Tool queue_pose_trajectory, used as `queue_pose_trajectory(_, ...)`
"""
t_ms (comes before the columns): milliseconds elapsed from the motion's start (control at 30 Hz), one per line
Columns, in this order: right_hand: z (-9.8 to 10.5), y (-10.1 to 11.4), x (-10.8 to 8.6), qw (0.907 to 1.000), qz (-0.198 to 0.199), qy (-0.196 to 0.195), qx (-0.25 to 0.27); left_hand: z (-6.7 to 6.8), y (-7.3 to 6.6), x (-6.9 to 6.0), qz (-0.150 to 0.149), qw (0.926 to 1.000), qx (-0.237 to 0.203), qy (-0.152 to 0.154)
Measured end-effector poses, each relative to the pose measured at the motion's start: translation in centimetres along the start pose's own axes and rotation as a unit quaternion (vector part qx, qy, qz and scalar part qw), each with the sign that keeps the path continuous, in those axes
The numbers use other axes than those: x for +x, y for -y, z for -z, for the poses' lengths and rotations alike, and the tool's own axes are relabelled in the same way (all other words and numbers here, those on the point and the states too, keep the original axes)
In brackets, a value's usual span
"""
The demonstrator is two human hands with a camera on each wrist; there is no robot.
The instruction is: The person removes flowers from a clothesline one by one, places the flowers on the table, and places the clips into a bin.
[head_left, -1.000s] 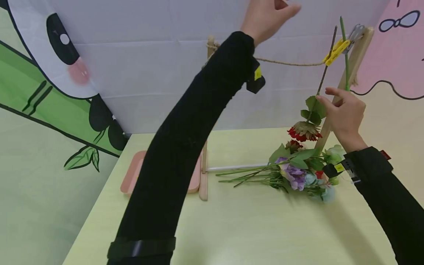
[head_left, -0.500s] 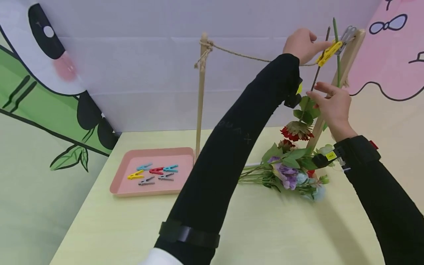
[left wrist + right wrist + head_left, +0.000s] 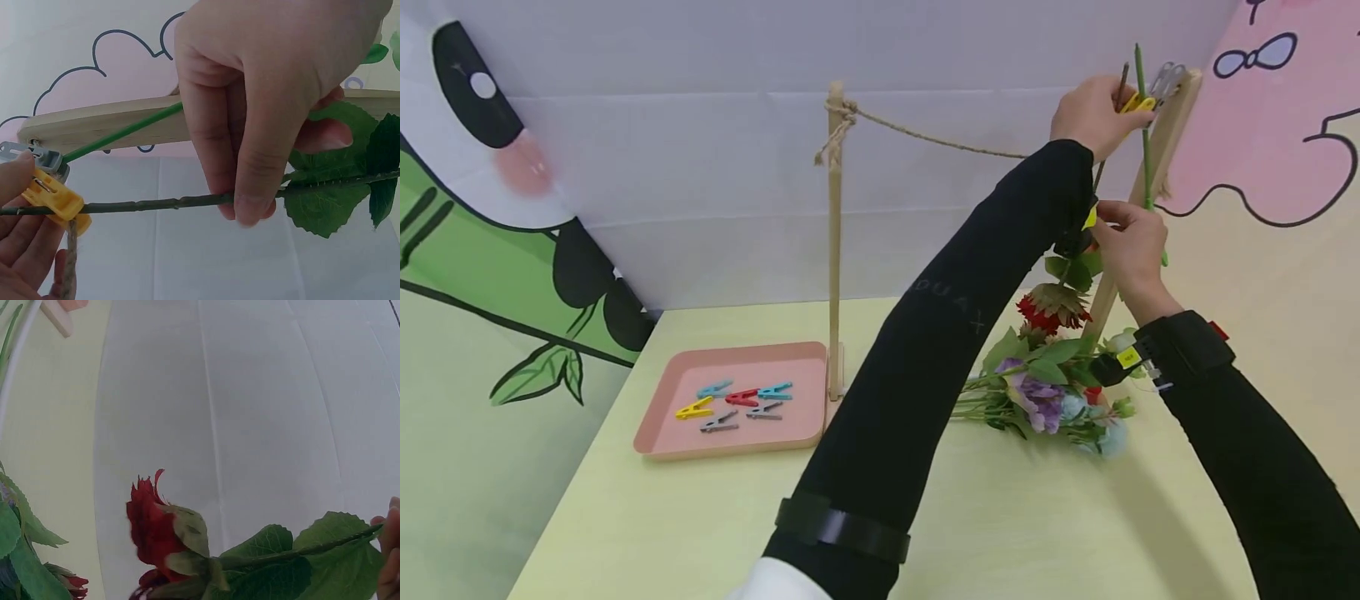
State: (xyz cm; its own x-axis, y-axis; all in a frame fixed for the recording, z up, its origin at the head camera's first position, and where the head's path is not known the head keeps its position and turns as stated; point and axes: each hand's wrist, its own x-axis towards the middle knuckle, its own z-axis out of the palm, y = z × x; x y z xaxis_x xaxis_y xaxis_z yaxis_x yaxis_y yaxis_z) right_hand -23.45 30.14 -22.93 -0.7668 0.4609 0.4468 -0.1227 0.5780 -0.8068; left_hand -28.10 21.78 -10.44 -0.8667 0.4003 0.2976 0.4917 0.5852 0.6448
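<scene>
In the head view my left hand (image 3: pixel 1093 117) pinches a yellow clothespin (image 3: pixel 1138 102) on the rope, thumb on one side and fingers behind. The clothespin (image 3: pixel 59 200) sits over the rope (image 3: pixel 70 250) and a thin dark stem (image 3: pixel 144 205). My right hand (image 3: pixel 1133 250) pinches that stem lower down, above its leaves. The stem belongs to a red artificial flower (image 3: pixel 1051 308) hanging head down; its petals (image 3: pixel 153 531) show in the right wrist view. Beside it, a grey clothespin (image 3: pixel 1167 82) is by a green stem (image 3: pixel 1147 167) near the right post.
A wooden left post (image 3: pixel 835 250) and right post (image 3: pixel 1176 121) carry the rope. A pink tray (image 3: pixel 658 417) on the table (image 3: pixel 1000 517) holds several clothespins. Purple, blue and red artificial flowers (image 3: pixel 1041 400) lie in a bunch below the hanging flower.
My left hand has come down and right from high above the rope, and now grips the yellow clothespin. My right hand stays by the stem; the head view has shifted slightly.
</scene>
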Motion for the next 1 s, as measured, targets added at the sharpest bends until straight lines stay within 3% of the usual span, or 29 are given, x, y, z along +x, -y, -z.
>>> queue_pose_trajectory(267, 0.1, 0.3, 0.0, 0.9985, 0.0, -0.004, 0.055, 0.6, 0.7, -0.6, 0.0, 0.9993, -0.031, -0.022)
queue_pose_trajectory(433, 0.6, 0.3, 0.1, 0.998, -0.011, -0.022, 0.058, 0.4, 0.4, -0.9, -0.004, 0.9972, -0.064, -0.039)
queue_pose_trajectory(567, 1.0, 0.6, -0.1, 0.999, -0.015, -0.016, 0.039, 0.8, 0.2, -1.2, -0.014, 0.9905, -0.112, -0.078)
queue_pose_trajectory(667, 1.1, 1.0, -0.4, 0.9996, -0.009, -0.013, 0.025, 1.6, -0.2, -1.4, -0.02, 0.9814, -0.161, -0.103)
queue_pose_trajectory(833, 1.3, 1.5, -1.0, 0.9995, 0.028, -0.014, -0.008, 3.6, -0.9, -1.8, -0.038, 0.9673, -0.223, -0.115)
queue_pose_trajectory(933, 1.5, 1.6, -1.6, 0.9973, 0.059, -0.015, -0.041, 5.0, -0.9, -2.5, -0.071, 0.9659, -0.223, -0.112)
queue_pose_trajectory(1000, 1.6, 1.7, -2.1, 0.9935, 0.09, -0.018, -0.067, 6.1, -0.9, -3.1, -0.112, 0.9638, -0.213, -0.115)
